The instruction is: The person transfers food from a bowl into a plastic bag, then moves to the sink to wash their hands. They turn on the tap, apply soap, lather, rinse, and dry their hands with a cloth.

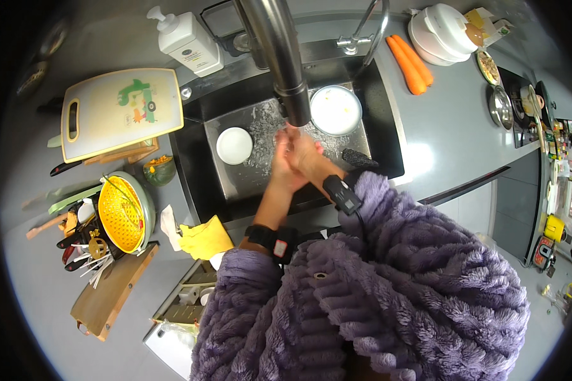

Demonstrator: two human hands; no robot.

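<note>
Beneath the dark metal faucet [290,82], my left hand [285,162] and my right hand [304,154] are pressed together in splashing water. Their fingers overlap and are smeared by motion, so whether they are open or closed does not show. I see nothing held between them. Below them is the black sink [235,184]. A small white bowl [234,146] sits in it to the left of my hands. Right of the faucet stands a larger white bowl [335,111] with small yellowish bits in it. A dark scrubbing pad [358,158] lies beside my right wrist.
Two carrots [410,65] and a white lidded pot [443,35] are on the right counter. A white pump bottle [189,43] stands behind the sink. On the left are a cutting board [122,114], a yellow colander [119,213], a cut pumpkin [159,171] and a yellow cloth [206,239].
</note>
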